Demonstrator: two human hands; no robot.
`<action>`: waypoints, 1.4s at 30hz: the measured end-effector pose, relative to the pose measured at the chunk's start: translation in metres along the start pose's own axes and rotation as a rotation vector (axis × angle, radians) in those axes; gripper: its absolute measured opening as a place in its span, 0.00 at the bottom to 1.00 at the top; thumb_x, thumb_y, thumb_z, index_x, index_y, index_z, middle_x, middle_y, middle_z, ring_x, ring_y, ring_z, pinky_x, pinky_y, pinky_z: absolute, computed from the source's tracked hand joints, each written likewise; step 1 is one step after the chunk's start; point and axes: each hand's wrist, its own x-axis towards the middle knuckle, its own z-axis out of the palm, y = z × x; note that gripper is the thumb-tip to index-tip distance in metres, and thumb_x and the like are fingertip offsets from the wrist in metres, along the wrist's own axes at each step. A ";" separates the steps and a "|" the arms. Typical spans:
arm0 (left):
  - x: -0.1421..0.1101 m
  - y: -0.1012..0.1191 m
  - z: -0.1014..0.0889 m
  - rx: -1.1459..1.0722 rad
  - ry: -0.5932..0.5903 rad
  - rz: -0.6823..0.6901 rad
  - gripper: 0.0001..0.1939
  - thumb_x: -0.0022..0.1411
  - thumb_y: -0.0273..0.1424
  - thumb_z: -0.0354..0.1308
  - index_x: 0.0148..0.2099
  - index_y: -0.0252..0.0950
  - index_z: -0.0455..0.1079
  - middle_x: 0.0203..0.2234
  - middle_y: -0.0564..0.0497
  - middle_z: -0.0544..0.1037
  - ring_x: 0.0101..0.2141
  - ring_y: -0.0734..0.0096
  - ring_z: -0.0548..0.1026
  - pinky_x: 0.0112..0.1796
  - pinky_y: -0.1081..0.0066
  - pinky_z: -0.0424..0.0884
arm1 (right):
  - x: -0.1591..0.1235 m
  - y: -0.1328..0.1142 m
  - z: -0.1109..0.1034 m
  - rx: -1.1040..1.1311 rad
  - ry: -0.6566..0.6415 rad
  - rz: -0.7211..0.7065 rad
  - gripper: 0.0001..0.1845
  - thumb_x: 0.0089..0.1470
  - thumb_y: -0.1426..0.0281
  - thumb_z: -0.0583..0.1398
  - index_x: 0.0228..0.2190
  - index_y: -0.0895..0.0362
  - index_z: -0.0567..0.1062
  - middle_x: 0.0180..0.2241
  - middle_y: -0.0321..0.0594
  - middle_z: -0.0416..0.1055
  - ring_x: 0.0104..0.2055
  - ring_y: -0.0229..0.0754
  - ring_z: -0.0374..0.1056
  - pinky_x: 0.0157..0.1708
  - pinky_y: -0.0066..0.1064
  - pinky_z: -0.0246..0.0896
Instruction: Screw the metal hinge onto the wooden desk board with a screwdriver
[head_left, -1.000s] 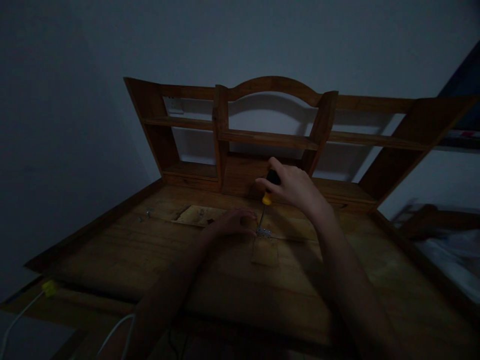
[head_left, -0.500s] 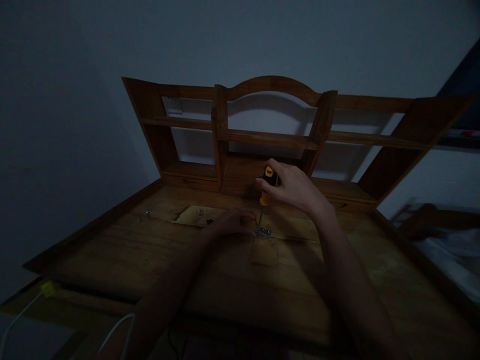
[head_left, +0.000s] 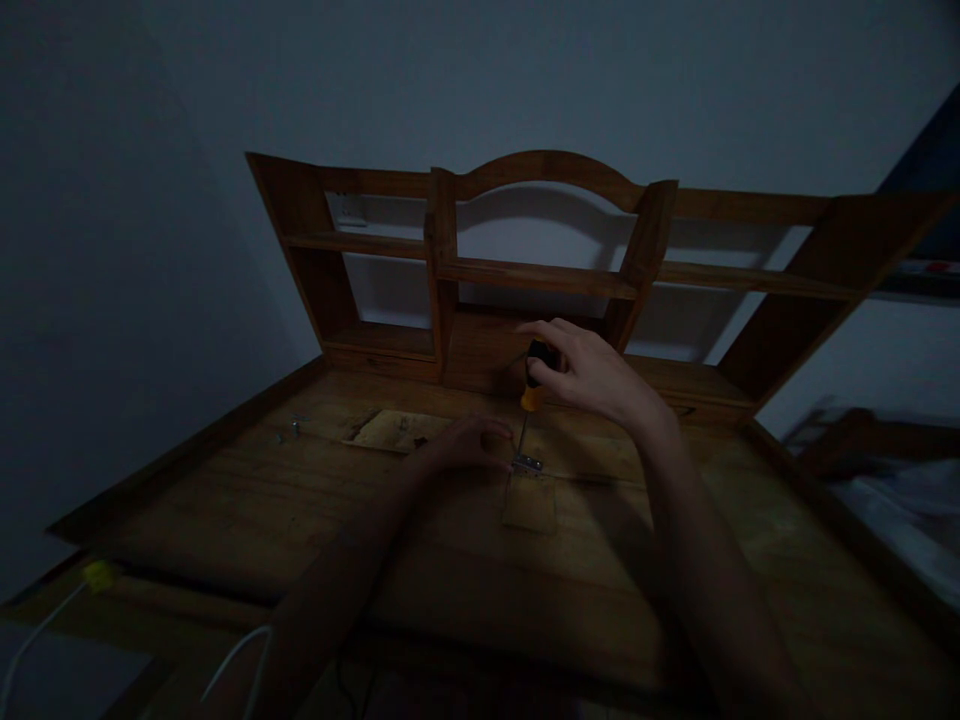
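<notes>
My right hand (head_left: 592,370) grips the black and yellow handle of a screwdriver (head_left: 530,398), with the index finger lifted off over its top. The shaft runs down, slightly tilted, to the left end of a small metal hinge (head_left: 529,464). That hinge lies at the upper edge of a small wooden piece (head_left: 529,503) on the desk. My left hand (head_left: 469,443) rests just left of the hinge, its thumb and forefinger apart in a curve around the screwdriver tip. The thumb tip is at the hinge's edge. Any screw under the tip is too small to make out.
Left of my hands lies a rough wood strip (head_left: 386,431) with small bits on it. Loose metal hardware (head_left: 295,428) sits farther left on the wooden desk (head_left: 247,500). A wooden shelf unit (head_left: 536,275) stands at the back. A white cable (head_left: 238,645) hangs at the front left.
My right hand has shifted its grip on the screwdriver handle, the index finger now stretched out over the top. The left hand and the hinge stay in place.
</notes>
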 end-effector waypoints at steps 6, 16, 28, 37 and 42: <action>-0.001 0.000 0.001 0.002 0.022 0.002 0.31 0.47 0.50 0.69 0.53 0.44 0.74 0.56 0.50 0.72 0.55 0.58 0.70 0.58 0.61 0.63 | 0.000 0.005 0.002 0.013 0.036 -0.007 0.20 0.61 0.61 0.56 0.52 0.55 0.68 0.47 0.44 0.73 0.46 0.47 0.69 0.45 0.35 0.60; -0.001 -0.004 0.003 -0.006 0.038 -0.003 0.31 0.45 0.50 0.70 0.51 0.46 0.74 0.55 0.51 0.73 0.55 0.58 0.70 0.57 0.62 0.63 | -0.001 0.002 -0.002 -0.008 0.000 0.028 0.19 0.59 0.66 0.56 0.52 0.55 0.69 0.47 0.44 0.73 0.46 0.47 0.70 0.44 0.35 0.60; -0.001 -0.004 0.002 -0.015 0.010 -0.008 0.31 0.47 0.49 0.70 0.52 0.46 0.74 0.54 0.51 0.74 0.55 0.58 0.70 0.57 0.61 0.63 | 0.000 -0.004 -0.002 0.035 -0.010 0.023 0.21 0.60 0.65 0.55 0.53 0.54 0.68 0.47 0.43 0.74 0.41 0.45 0.71 0.41 0.33 0.61; -0.001 -0.004 0.003 -0.013 0.016 -0.053 0.32 0.45 0.51 0.70 0.51 0.44 0.75 0.56 0.49 0.72 0.56 0.57 0.70 0.58 0.60 0.63 | 0.000 -0.007 0.003 -0.124 0.012 0.104 0.22 0.61 0.55 0.54 0.50 0.57 0.68 0.39 0.47 0.75 0.41 0.51 0.71 0.40 0.37 0.60; 0.000 -0.004 0.003 -0.031 0.011 -0.035 0.31 0.45 0.50 0.70 0.51 0.45 0.74 0.56 0.50 0.72 0.56 0.58 0.70 0.58 0.61 0.63 | 0.000 -0.004 0.000 0.024 -0.028 0.041 0.19 0.61 0.63 0.55 0.52 0.56 0.67 0.44 0.45 0.74 0.41 0.46 0.71 0.40 0.33 0.60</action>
